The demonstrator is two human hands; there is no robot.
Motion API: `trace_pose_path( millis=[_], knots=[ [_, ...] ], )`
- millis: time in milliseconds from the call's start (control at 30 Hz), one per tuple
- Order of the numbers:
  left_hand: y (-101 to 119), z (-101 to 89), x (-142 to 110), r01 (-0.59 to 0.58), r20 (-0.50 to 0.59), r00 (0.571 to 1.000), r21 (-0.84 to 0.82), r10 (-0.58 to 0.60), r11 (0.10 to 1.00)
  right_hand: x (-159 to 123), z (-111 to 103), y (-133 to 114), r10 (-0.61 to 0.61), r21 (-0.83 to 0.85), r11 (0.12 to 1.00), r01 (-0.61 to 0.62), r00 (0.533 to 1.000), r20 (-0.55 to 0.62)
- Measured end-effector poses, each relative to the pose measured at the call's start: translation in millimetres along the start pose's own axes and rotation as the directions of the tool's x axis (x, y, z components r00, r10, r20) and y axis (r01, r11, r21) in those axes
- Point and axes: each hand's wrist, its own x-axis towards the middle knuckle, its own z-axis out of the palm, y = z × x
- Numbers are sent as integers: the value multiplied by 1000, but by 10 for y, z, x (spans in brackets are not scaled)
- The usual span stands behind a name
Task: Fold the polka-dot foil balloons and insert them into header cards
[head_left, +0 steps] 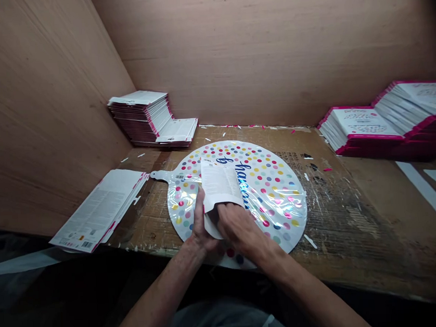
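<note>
A white printed cardboard envelope (220, 180) is bowed open at its near end, above a flat foil balloon. My left hand (201, 227) is closed around its left side, with the thumb along the edge. The fingers of my right hand (235, 223) are curled and reach into the dark opening; their tips are hidden, so what they grip cannot be seen. Beneath both hands the round foil balloon (273, 190), white with coloured dots and blue lettering, lies flat. Its tail (159, 175) points left.
Flat printed envelopes (97, 212) lie at the left table edge. Stacks of pink-edged packs stand at the back left (139, 114) and back right (371, 123). Wooden panels (263, 50) enclose the back and left. Paper scraps (310, 241) dot the cardboard-covered table (336, 216).
</note>
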Motion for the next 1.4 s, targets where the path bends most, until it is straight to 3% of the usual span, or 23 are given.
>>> trace_pose_path(
  millis=[100,200,233,300,367,433,533,767,1033,1167,1267,1400],
  knots=[
    [101,-244,0,13,-99,994,470,38,883,-330,-101,-61,-110,-17,994,110,994,-11],
    [153,-337,18,19,-177,953,846,247,533,-668,-152,-26,-136,0,991,136,990,-31],
    [149,-318,39,-30,-121,924,923,363,384,-754,-176,0,-129,29,991,130,991,-36],
    [100,-227,99,-237,172,852,969,494,70,-876,-251,62,-118,106,986,126,990,-80],
    [10,-111,161,-503,487,776,861,402,-73,-950,-349,131,-65,120,989,85,985,-159],
    [-88,-16,197,-631,636,725,767,265,-113,-1002,-441,202,24,36,999,-17,979,-203],
    [-194,52,182,-649,664,725,748,185,-140,-1067,-514,305,106,-82,990,-115,988,-115],
    [-252,44,112,-649,675,718,738,169,-185,-1095,-527,411,-6,-147,989,14,999,49],
    [-256,20,215,-704,729,675,682,114,-196,-828,-464,429,-40,-214,973,87,976,216],
    [-245,51,235,-742,766,637,640,90,-200,-938,-577,423,-72,-220,967,130,965,253],
    [-249,69,292,-755,783,616,618,84,-222,-1256,-781,421,-121,-94,985,144,968,221],
    [-275,106,325,-763,792,595,611,139,-211,-1589,-855,407,-75,-42,996,75,997,9]
  ],
)
